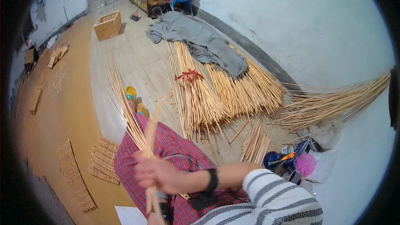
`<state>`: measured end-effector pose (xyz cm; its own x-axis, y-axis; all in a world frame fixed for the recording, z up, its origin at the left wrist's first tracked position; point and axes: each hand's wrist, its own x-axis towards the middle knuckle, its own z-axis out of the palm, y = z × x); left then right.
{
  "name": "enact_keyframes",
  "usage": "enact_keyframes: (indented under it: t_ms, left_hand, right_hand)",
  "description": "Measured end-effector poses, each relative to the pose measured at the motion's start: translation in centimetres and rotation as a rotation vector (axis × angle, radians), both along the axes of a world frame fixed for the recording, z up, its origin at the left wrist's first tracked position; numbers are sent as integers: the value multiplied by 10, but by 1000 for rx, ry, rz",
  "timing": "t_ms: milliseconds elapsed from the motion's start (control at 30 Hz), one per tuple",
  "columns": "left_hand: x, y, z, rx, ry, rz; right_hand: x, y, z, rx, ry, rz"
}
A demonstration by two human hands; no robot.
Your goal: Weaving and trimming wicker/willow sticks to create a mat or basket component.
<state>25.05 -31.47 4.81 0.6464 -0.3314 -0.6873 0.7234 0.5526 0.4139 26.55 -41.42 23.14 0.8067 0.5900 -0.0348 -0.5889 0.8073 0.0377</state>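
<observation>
I see the right hand (pixel 158 175) clamped around a pale strip (pixel 154 132) over the plaid cloth (pixel 177 143); I can't tell the left hand's (pixel 155 220) hold. Bending too hard could snap the strip or jolt the thin rods (pixel 132 127).

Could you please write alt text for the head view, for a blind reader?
A person's right hand grips a pale strip over a red checked cloth, the left hand partly visible below. Beyond, long sticks lie in bundles on the floor, partly under a grey cloth; woven mats lie at left.
</observation>
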Motion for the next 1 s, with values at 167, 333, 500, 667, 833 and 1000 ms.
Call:
enact_keyframes:
  t_ms: [167, 333, 500, 667, 833, 1000]
  left_hand:
    - [-4, 14, -9, -198, -137, 103]
    - [-11, 30, -16, -228, -96, 105]
    - [-31, 36, 3, -95, -126, 216]
    - [-24, 23, 32, -381, -295, 184]
    - [-10, 3, 46, -450, -237, 188]
    - [17, 22, 49, -600, -201, 286]
  right_hand:
    - [-41, 152, 63, -616, -883, -659]
    - [-13, 161, 108, -206, -911, 30]
    - [38, 52, 29, -1049, -1353, -76]
    - [25, -33, -56, -1426, -510, 614]
    - [-8, -70, -89, -1442, -995, 797]
    - [39, -127, -111, -1262, -727, 592]
